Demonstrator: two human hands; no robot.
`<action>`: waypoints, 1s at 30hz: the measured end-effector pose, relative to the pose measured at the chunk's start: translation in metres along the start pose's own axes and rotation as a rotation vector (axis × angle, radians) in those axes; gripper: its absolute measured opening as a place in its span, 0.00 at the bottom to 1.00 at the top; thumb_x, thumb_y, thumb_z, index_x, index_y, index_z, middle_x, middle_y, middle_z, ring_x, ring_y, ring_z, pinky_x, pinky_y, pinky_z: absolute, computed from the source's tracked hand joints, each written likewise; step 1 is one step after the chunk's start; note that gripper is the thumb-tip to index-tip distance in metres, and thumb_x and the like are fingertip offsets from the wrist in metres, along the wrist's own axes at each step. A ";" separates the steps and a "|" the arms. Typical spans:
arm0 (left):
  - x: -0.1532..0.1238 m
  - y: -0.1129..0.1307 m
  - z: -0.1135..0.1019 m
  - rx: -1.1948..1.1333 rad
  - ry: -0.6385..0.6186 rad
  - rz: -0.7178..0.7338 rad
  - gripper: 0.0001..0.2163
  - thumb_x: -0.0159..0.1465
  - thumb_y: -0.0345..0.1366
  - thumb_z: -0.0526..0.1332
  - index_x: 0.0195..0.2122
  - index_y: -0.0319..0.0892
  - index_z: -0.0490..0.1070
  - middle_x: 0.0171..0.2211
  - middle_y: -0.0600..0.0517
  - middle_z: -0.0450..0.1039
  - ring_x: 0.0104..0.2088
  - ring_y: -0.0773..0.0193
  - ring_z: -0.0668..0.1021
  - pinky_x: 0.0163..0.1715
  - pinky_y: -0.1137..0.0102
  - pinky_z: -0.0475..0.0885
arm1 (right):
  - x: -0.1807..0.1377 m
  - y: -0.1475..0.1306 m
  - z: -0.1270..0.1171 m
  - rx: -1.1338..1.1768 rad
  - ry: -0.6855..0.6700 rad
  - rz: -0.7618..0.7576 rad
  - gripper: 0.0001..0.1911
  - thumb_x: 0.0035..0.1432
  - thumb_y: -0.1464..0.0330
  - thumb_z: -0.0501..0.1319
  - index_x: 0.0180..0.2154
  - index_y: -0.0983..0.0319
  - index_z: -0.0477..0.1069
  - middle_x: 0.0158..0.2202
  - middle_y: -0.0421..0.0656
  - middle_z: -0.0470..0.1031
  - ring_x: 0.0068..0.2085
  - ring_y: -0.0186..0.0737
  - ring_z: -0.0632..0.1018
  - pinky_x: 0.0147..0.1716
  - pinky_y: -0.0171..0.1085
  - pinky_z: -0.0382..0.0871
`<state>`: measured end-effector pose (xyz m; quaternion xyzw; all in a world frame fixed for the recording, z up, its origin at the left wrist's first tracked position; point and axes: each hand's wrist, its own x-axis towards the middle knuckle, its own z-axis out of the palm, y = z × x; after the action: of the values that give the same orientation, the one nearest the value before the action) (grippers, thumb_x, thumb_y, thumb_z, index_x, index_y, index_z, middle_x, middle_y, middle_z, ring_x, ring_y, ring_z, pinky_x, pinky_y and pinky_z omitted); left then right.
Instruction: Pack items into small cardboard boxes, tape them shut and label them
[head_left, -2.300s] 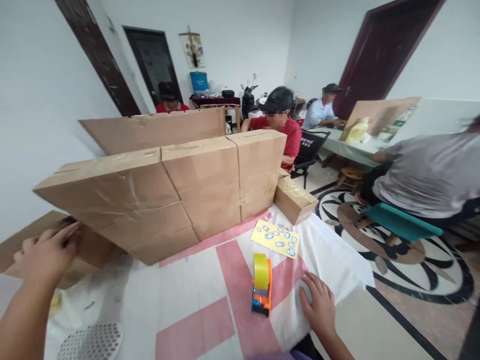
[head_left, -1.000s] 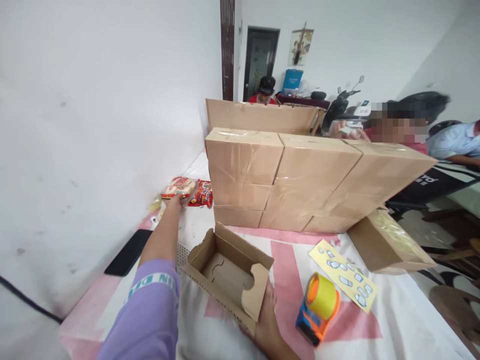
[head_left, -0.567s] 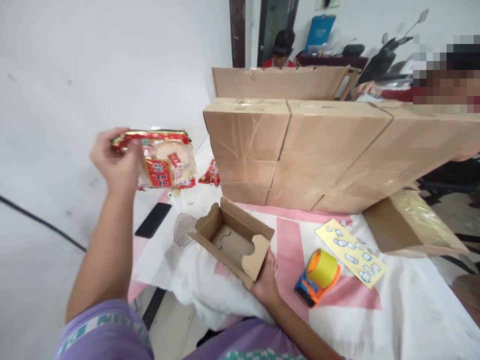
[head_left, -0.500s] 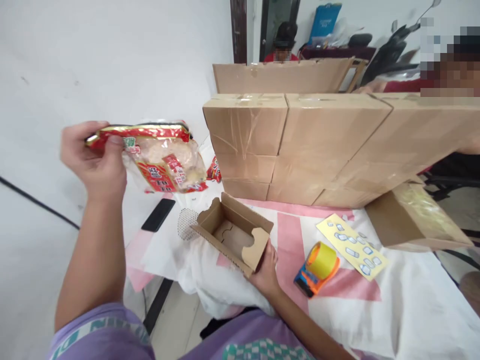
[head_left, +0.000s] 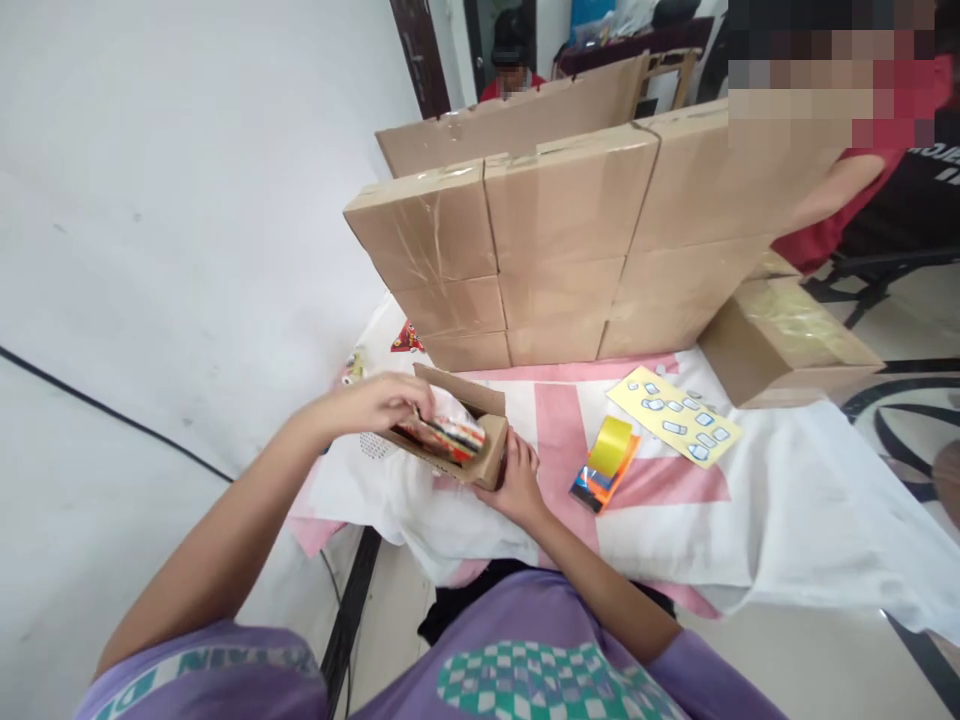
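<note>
A small open cardboard box [head_left: 493, 452] rests on the cloth-covered table in front of me. My right hand [head_left: 517, 480] grips its right end, fingers bent round the corner. Inside the box lies a red and clear plastic snack packet [head_left: 454, 432], partly below the rim. My left hand [head_left: 394, 402] reaches over the box's left end with fingers closed on the packet's edge; the fingertips are partly hidden by the hand itself.
Stacked taped cartons [head_left: 566, 230] form a wall behind the box. A yellow tape dispenser [head_left: 609, 455], a yellow sticker sheet [head_left: 675, 412] and an open carton [head_left: 795, 340] are to the right. A red packet [head_left: 407, 337] lies behind. A person in a red sleeve [head_left: 814, 225] stands beyond the cartons.
My left hand has brought the snack packet from the upper left down into the small box. My right hand keeps its hold on the box. The view has shifted.
</note>
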<state>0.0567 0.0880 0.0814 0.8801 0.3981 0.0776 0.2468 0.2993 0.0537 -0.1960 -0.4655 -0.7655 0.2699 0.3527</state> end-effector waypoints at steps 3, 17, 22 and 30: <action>0.020 -0.015 0.061 -0.035 -0.188 -0.070 0.16 0.58 0.23 0.54 0.36 0.43 0.80 0.40 0.49 0.81 0.44 0.60 0.80 0.50 0.67 0.73 | -0.001 0.000 0.001 -0.004 -0.024 0.001 0.70 0.46 0.49 0.73 0.75 0.64 0.32 0.69 0.62 0.58 0.68 0.68 0.61 0.67 0.66 0.52; 0.039 -0.018 0.113 0.000 -0.209 -0.179 0.26 0.57 0.26 0.58 0.57 0.48 0.78 0.52 0.47 0.80 0.52 0.53 0.80 0.55 0.63 0.73 | -0.004 0.001 -0.004 0.022 -0.012 0.016 0.74 0.42 0.52 0.76 0.75 0.62 0.30 0.69 0.61 0.56 0.69 0.67 0.61 0.67 0.63 0.55; 0.018 -0.023 0.118 -0.083 0.046 -0.154 0.27 0.60 0.29 0.59 0.61 0.45 0.75 0.63 0.44 0.73 0.64 0.49 0.74 0.66 0.55 0.66 | -0.006 0.006 -0.001 0.090 0.089 0.034 0.75 0.42 0.57 0.76 0.74 0.59 0.25 0.69 0.60 0.51 0.69 0.67 0.61 0.66 0.61 0.60; -0.002 0.014 0.121 -0.385 0.275 -0.105 0.18 0.65 0.40 0.63 0.54 0.46 0.80 0.61 0.45 0.76 0.64 0.46 0.75 0.67 0.51 0.66 | 0.000 0.009 -0.003 0.109 0.097 -0.020 0.74 0.44 0.57 0.75 0.75 0.66 0.26 0.68 0.62 0.52 0.70 0.64 0.60 0.67 0.56 0.60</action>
<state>0.1050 0.0334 -0.0165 0.7761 0.4512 0.2582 0.3571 0.3065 0.0577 -0.2015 -0.4505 -0.7364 0.2846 0.4169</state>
